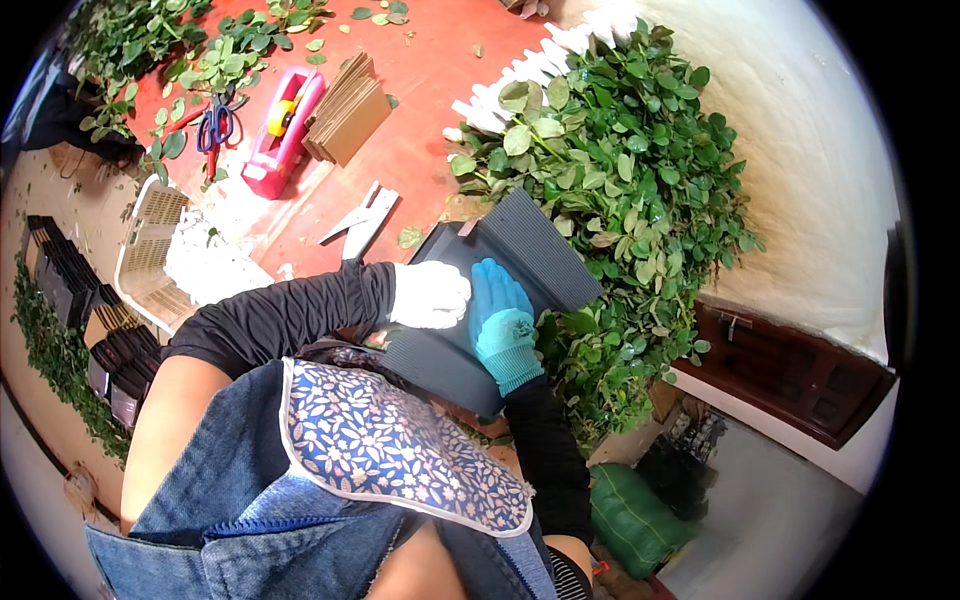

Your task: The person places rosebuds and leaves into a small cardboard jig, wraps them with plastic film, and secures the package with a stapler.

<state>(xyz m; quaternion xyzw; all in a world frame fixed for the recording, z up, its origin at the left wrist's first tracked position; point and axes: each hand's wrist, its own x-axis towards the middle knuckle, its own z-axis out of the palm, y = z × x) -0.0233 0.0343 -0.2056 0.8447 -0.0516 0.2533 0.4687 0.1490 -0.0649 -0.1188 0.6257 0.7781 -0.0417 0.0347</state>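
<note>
Centre of frame: one dark grey ribbed sheet point(540, 250). Left hand point(430, 294), white-gloved, curls at it; whether gripping, I cannot tell. Right hand point(502, 318), blue-gloved, lies flat on it, fingers extended.

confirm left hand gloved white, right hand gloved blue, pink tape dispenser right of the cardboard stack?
No: the head view shows the pink tape dispenser left of the cardboard stack, not right. The left hand is gloved white and the right hand blue.
</note>
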